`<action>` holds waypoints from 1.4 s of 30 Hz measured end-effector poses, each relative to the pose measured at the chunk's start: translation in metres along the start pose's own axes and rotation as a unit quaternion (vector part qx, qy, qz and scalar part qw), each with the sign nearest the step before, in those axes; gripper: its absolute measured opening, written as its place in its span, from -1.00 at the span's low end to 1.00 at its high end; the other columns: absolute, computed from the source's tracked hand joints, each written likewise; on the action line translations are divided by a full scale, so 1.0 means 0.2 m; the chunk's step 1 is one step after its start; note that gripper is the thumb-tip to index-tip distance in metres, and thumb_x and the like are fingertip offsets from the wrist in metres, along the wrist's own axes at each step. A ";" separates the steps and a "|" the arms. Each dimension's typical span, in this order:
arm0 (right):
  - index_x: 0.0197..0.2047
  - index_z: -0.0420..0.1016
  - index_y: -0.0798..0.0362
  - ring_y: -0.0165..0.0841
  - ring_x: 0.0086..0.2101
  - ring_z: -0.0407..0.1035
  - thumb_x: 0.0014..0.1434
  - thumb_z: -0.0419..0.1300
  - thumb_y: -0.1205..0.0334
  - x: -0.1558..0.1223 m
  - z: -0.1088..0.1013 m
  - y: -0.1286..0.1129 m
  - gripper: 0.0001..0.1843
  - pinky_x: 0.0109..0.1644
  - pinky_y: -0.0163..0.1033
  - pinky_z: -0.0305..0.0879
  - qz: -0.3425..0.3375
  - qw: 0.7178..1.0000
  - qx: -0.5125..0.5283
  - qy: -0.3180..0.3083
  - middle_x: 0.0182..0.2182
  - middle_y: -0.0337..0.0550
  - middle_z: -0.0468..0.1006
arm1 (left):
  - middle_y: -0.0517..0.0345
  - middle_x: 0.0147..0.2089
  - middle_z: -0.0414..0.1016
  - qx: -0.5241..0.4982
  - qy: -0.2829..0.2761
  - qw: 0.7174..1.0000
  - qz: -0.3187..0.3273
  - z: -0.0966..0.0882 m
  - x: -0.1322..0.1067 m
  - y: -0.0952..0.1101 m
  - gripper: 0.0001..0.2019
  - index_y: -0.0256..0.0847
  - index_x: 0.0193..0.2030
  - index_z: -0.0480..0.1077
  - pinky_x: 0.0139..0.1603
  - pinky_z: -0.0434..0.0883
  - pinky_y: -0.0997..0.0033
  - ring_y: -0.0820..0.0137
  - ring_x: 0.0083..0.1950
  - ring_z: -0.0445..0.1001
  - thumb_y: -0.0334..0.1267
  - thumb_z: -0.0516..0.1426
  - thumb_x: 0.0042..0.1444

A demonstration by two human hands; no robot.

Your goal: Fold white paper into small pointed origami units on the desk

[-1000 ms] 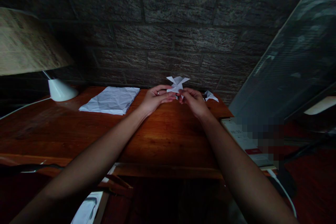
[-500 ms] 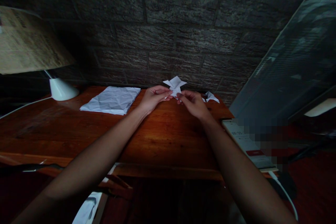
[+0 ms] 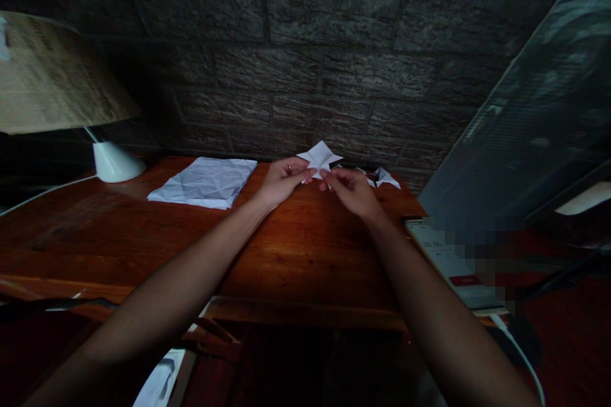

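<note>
To the left of the paper stack [image 3: 205, 182], a lamp [image 3: 119, 164] with a brownish printed shade stands on the wooden surface [image 3: 296, 254], a pale cord running from its base off to the left. The stack itself lies flat toward the back, its top sheet white and creased. Just right of the stack is the left hand [image 3: 282, 182], a ring on one finger; its grip pinches the near left edge of the folded paper [image 3: 321, 154], thumb on top. That folded paper, white with pointed corners, is right of the stack, held between both hands in front of the dark brick wall [image 3: 324, 70]. Next comes the right hand [image 3: 351, 189], its grip pinching the near right edge, thumb on top too. Farther right of the stack, just beyond this hand, small paper pieces [image 3: 387, 178] lie on the surface. Farthest right of the stack and nearer the front, a phone [image 3: 451, 261] shows a lit screen, partly hidden by blurred squares, with a white cable [image 3: 524, 356] at its near end.
</note>
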State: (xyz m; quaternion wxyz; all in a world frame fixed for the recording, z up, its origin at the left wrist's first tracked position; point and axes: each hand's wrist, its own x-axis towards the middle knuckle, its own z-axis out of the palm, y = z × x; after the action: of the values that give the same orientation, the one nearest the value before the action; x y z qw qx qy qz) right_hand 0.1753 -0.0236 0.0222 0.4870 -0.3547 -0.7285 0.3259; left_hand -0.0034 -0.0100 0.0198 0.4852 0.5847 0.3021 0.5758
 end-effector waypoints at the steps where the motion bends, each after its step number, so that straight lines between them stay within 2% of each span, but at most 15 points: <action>1: -0.50 0.55 0.03 -0.39 -0.44 0.33 0.16 0.20 -0.18 0.00 0.00 -0.01 -0.55 -0.22 -0.25 0.26 0.000 1.000 -0.003 -0.001 -0.51 -0.23 0.54 | 0.26 -0.53 0.44 0.004 0.002 1.000 0.009 0.01 0.00 0.00 -0.76 -0.25 -0.48 0.47 -0.35 0.31 0.47 0.52 -0.46 0.36 -0.18 0.40 -0.16; 4: -0.53 0.53 0.03 -0.39 -0.46 0.32 0.18 0.18 -0.17 -0.01 0.01 -0.02 -0.54 -0.25 -0.26 0.25 -0.007 1.000 -0.009 -0.002 -0.53 -0.23 0.53 | 0.27 -0.51 0.42 -0.027 -0.011 1.000 0.000 0.02 0.00 -0.03 -0.76 -0.25 -0.48 0.45 -0.34 0.28 0.48 0.54 -0.46 0.35 -0.18 0.38 -0.12; 9: -0.50 0.56 0.02 -0.40 -0.44 0.34 0.20 0.19 -0.09 -0.01 0.02 -0.02 -0.58 -0.20 -0.25 0.26 -0.012 1.000 -0.010 -0.002 -0.50 -0.23 0.54 | 0.15 -0.39 0.52 -0.093 -0.035 0.992 -0.079 0.01 0.00 -0.04 -0.75 -0.28 -0.39 0.54 -0.30 0.31 0.46 0.50 -0.39 0.42 -0.17 0.39 -0.15; 15: -0.46 0.60 0.00 -0.37 -0.39 0.40 0.21 0.19 -0.12 0.00 0.02 -0.03 -0.59 -0.14 -0.23 0.29 -0.006 1.000 -0.007 -0.007 -0.46 -0.22 0.59 | 0.27 -0.59 0.40 -0.021 -0.019 1.000 0.012 -0.01 0.01 -0.03 -0.78 -0.25 -0.50 0.53 -0.41 0.24 0.48 0.55 -0.52 0.27 -0.15 0.37 -0.08; 17: -0.44 0.62 0.00 -0.36 -0.39 0.42 0.20 0.20 -0.11 0.00 0.02 -0.02 -0.61 -0.16 -0.23 0.31 -0.002 1.000 -0.010 -0.001 -0.44 -0.21 0.61 | 0.24 -0.56 0.44 -0.030 -0.024 0.999 0.005 -0.02 0.01 -0.04 -0.77 -0.26 -0.49 0.53 -0.39 0.28 0.50 0.55 -0.50 0.33 -0.14 0.38 -0.09; 20: -0.35 0.67 -0.01 -0.31 -0.38 0.46 0.19 0.22 -0.07 0.00 0.01 0.02 -0.67 -0.17 -0.20 0.35 -0.007 0.999 -0.019 0.044 -0.41 -0.21 0.65 | 0.14 -0.33 0.58 -0.081 -0.028 0.995 -0.050 -0.03 0.02 -0.05 -0.74 -0.27 -0.34 0.54 -0.22 0.40 0.49 0.50 -0.33 0.50 -0.22 0.42 -0.16; 23: -0.23 0.69 -0.02 -0.23 -0.31 0.52 0.19 0.24 -0.01 0.00 -0.01 0.07 -0.71 -0.10 -0.13 0.39 -0.030 0.990 -0.064 0.123 -0.31 -0.19 0.69 | 0.10 -0.12 0.60 -0.161 -0.038 0.980 -0.111 -0.05 0.01 -0.04 -0.52 -0.19 -0.08 0.48 0.02 0.45 0.30 0.38 -0.13 0.58 -0.34 0.44 -0.21; 25: -0.12 0.68 -0.03 -0.21 -0.24 0.54 0.19 0.25 0.06 0.00 -0.02 0.09 -0.73 -0.05 -0.10 0.41 -0.066 0.978 -0.103 0.167 -0.22 -0.16 0.69 | 0.07 -0.11 0.60 -0.204 -0.056 0.968 -0.137 -0.06 0.01 -0.04 -0.44 -0.16 0.04 0.41 0.11 0.43 0.16 0.31 -0.08 0.59 -0.36 0.42 -0.15; 27: -0.06 0.66 -0.03 -0.23 -0.19 0.54 0.20 0.24 0.13 0.00 -0.02 0.09 -0.73 -0.03 -0.12 0.41 -0.107 0.968 -0.144 0.177 -0.16 -0.13 0.68 | 0.06 -0.15 0.60 -0.228 -0.055 0.962 -0.141 -0.06 0.01 -0.03 -0.47 -0.19 0.06 0.39 0.14 0.42 0.12 0.31 -0.10 0.59 -0.36 0.38 -0.08; 30: -0.02 0.64 -0.04 -0.29 -0.22 0.54 0.22 0.22 0.18 -0.01 0.00 0.08 -0.71 -0.07 -0.18 0.43 -0.135 0.963 -0.182 0.146 -0.14 -0.11 0.67 | 0.13 -0.19 0.58 -0.211 -0.007 0.970 -0.118 -0.05 0.03 -0.05 -0.50 -0.19 0.07 0.41 0.06 0.46 0.27 0.41 -0.18 0.57 -0.41 0.35 -0.06; 34: -0.03 0.63 -0.04 -0.31 -0.23 0.53 0.22 0.22 0.16 0.00 0.04 0.06 -0.72 -0.11 -0.19 0.43 -0.104 0.975 -0.165 0.102 -0.13 -0.13 0.67 | 0.18 -0.18 0.56 -0.138 0.049 0.988 -0.054 -0.06 0.05 -0.06 -0.38 -0.10 0.14 0.38 -0.06 0.48 0.37 0.40 -0.16 0.55 -0.40 0.37 -0.12; 37: -0.15 0.61 0.00 -0.30 -0.21 0.54 0.21 0.22 0.12 0.01 0.05 0.07 -0.78 -0.09 -0.19 0.42 -0.077 0.986 -0.097 0.108 -0.19 -0.13 0.68 | 0.10 -0.07 0.59 -0.069 0.030 0.997 0.030 -0.05 0.05 -0.07 -0.38 -0.10 0.15 0.38 -0.01 0.46 0.32 0.31 -0.05 0.55 -0.32 0.38 -0.11; 39: -0.10 0.56 0.01 -0.31 -0.26 0.53 0.16 0.27 0.08 0.01 0.05 0.08 -0.72 -0.14 -0.20 0.42 -0.059 0.991 -0.046 0.113 -0.26 -0.15 0.67 | 0.04 -0.03 0.59 -0.005 0.002 0.998 0.067 -0.05 0.05 -0.08 -0.48 -0.16 0.07 0.44 0.05 0.45 0.24 0.26 0.00 0.54 -0.26 0.37 -0.08; 42: 0.05 0.47 0.00 -0.33 -0.33 0.52 0.10 0.33 0.05 0.02 0.04 0.09 -0.54 -0.18 -0.21 0.42 -0.043 0.996 -0.009 0.083 -0.35 -0.21 0.66 | -0.04 0.03 0.58 0.089 -0.030 0.990 0.104 -0.07 0.05 -0.10 -0.61 -0.23 -0.05 0.51 0.11 0.42 0.15 0.22 0.04 0.53 -0.20 0.35 -0.06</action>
State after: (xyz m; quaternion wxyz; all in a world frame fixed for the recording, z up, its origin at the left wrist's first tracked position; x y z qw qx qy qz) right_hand 0.1704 -0.0105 0.0066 0.5561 -0.3537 -0.7029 0.2675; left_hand -0.0110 0.0092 0.0043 0.3777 0.6709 0.2752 0.5758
